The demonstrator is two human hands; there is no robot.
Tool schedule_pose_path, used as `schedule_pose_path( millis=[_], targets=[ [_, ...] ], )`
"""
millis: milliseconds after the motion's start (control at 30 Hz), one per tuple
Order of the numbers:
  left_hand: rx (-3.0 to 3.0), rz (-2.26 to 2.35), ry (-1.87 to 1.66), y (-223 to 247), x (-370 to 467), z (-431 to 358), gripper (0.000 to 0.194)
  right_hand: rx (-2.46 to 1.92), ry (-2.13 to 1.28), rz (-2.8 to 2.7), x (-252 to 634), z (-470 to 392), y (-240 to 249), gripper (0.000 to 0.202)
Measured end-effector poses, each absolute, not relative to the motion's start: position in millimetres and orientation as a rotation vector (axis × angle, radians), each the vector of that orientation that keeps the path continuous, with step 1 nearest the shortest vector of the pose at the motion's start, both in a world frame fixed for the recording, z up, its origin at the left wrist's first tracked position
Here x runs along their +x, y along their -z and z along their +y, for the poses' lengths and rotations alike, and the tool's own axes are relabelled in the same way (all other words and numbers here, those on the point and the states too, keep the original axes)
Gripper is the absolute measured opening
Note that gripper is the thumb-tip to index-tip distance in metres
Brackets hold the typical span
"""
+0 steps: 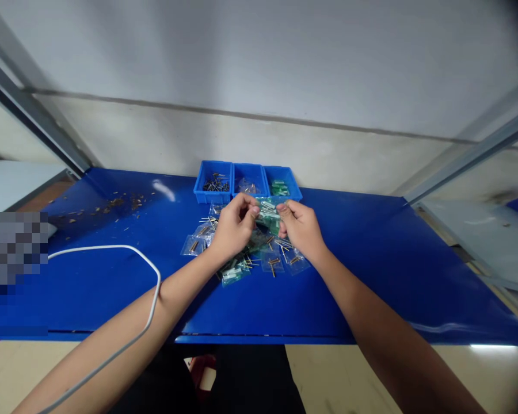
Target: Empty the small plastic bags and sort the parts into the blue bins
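Between my two hands is a green-tinted clear plastic packet (268,214) with pale strips inside, raised over a loose pile. My left hand (237,221) pinches its left edge with thumb and fingertips. On the opposite edge, my right hand (300,225) grips it the same way. Under my hands lie several small clear bags (194,246) with brass-coloured pins or screws in them, loose thin metal pins (251,262), and another green packet (235,273). My hands and the raised packet cover part of this pile.
Three joined blue bins stand behind the pile: dark screws in the left bin (201,183), small clear bags in the middle bin (261,169), green packets in the right bin (291,177). Brown debris (116,204) litters the blue table (397,259) at left. A white cable (157,276) crosses my left forearm.
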State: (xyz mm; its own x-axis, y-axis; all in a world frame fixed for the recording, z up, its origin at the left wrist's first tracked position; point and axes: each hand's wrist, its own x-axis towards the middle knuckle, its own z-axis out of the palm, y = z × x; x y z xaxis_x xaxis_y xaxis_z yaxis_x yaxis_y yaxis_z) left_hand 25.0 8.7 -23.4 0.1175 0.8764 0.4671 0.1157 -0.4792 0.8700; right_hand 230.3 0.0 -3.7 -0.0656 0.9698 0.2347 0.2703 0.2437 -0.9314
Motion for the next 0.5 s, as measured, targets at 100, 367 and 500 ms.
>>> schedule_pose_path(
  millis=[100,367,500],
  targets=[
    [1.712,1.017,-1.482,24.0,25.1,8.1,0.019,-1.168,-0.965,-1.522,229.1,1.7,1.6,0.059],
    [1.706,1.076,-1.528,25.5,24.2,8.2,0.012,-1.099,-1.043,-1.538,231.5,8.1,7.9,0.039],
    [1.669,1.080,-1.508,24.0,24.4,7.5,0.012,-1.103,-0.977,-1.579,233.4,7.5,7.0,0.036]
  ],
)
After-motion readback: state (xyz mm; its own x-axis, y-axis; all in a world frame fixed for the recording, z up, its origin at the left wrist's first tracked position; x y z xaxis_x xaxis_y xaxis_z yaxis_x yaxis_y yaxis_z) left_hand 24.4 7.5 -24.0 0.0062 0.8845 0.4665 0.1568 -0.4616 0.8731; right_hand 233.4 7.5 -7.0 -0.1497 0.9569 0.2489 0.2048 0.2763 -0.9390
